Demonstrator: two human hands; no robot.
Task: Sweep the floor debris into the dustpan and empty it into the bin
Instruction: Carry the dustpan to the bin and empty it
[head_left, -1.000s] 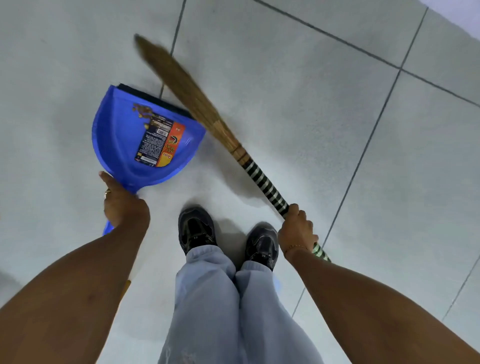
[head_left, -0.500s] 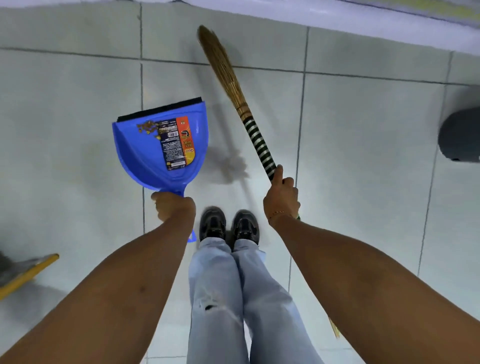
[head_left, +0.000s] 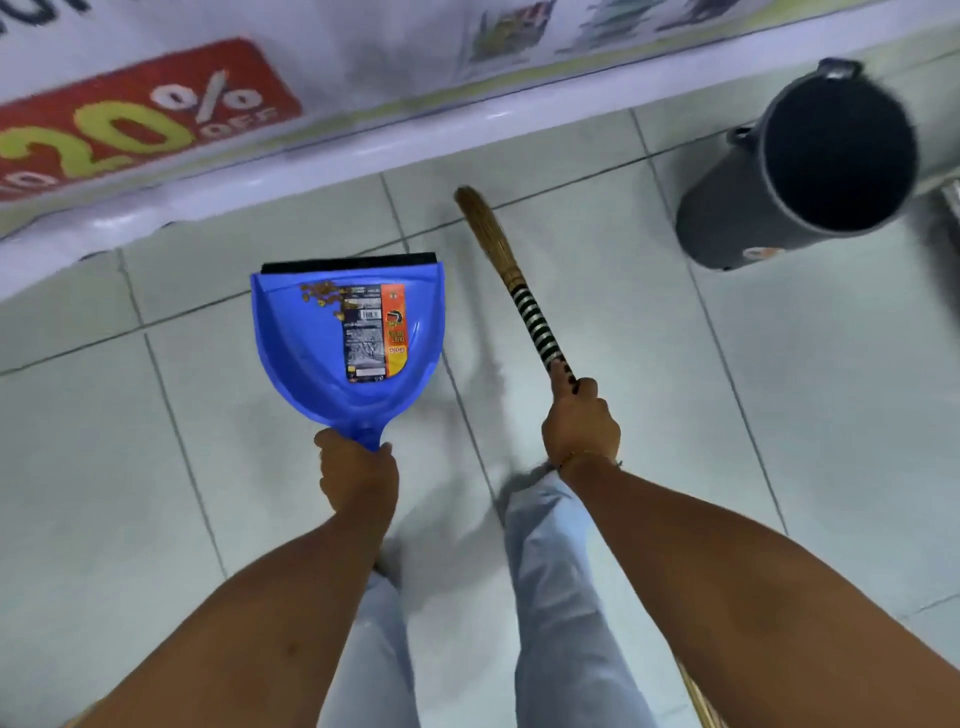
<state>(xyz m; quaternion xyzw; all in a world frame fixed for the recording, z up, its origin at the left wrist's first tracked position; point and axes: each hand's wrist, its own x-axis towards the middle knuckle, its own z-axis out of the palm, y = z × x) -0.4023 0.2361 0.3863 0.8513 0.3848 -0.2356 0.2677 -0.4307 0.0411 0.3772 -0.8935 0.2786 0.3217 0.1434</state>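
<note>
Left hand (head_left: 358, 475) closed around handle of blue dustpan (head_left: 306, 353), pan held above tiled floor (head_left: 831, 415), black rubber lip pointing away from person. Brown debris (head_left: 321, 295) lies inside pan near lip, beside printed label (head_left: 375, 335). Right hand (head_left: 581, 423) closed around striped handle of broom (head_left: 524, 306), bristle end pointing forward toward wall. Dark grey bin (head_left: 737, 208) stands on floor at upper right, mouth open, well apart from dustpan. Red "20% OFF" banner (head_left: 140, 114) along top left. Light trouser legs (head_left: 561, 597) visible between forearms.
</note>
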